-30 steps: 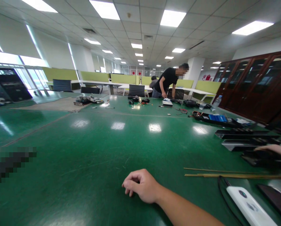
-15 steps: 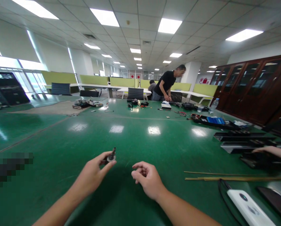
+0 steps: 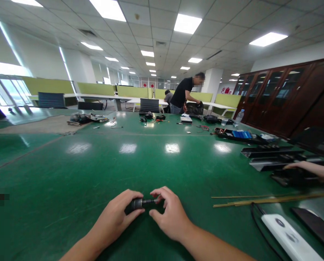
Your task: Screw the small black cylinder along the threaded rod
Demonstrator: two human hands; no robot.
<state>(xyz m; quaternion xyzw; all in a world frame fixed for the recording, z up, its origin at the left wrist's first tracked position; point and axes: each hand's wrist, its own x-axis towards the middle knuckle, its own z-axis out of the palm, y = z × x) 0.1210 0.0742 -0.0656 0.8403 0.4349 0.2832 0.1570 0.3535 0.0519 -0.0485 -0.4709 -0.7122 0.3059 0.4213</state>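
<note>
A dark cylindrical tool [image 3: 137,204] with a thin shaft lies level above the green table [image 3: 96,163], its shaft pointing right. My left hand [image 3: 117,214] wraps round its thick body, thumb below and fingers above. At the tip of the shaft is my right hand [image 3: 170,210], with thumb and fingers apart around it. The fingertips are close to the tip; whether they touch it cannot be made out.
Thin yellowish rods [image 3: 240,201] and a white device with a cable [image 3: 287,232] lie at right. Behind them, another person's hand [image 3: 303,166] rests on black parts. A black tray [image 3: 238,135] and a bottle [image 3: 239,116] stand farther back.
My left hand has moved right and turned the tool from upright to level, closer to my right hand. The right hand's fingers have spread apart. The view has shifted slightly.
</note>
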